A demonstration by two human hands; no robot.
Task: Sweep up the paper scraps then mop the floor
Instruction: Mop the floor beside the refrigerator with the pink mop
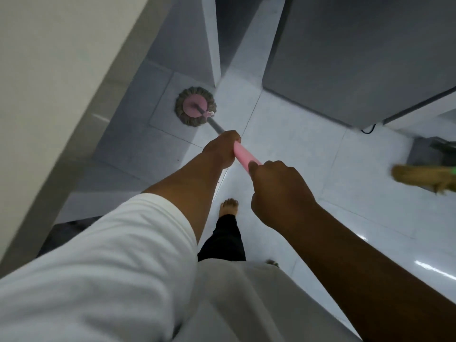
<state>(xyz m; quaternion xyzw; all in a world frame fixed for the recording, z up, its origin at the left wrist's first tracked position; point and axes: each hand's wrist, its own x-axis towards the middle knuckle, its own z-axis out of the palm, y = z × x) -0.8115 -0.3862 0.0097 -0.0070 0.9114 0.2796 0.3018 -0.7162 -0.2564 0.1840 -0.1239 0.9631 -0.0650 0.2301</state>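
Note:
A round mop head [195, 106] with a pink disc and grey-brown strands lies flat on the white tiled floor [296, 149], close to a wall corner. Its handle [243, 154] runs from a grey shaft up to a pink grip. My left hand [222, 149] grips the handle lower down, where grey meets pink. My right hand [278, 191] grips the pink part higher up, nearer my body. No paper scraps are in view.
A straw broom [424, 177] lies on the floor at the right edge, beside a dark dustpan [434, 149]. A grey appliance [357, 58] with a black cable stands at the upper right. A pale wall [61, 82] fills the left. My bare foot [228, 207] stands below the hands.

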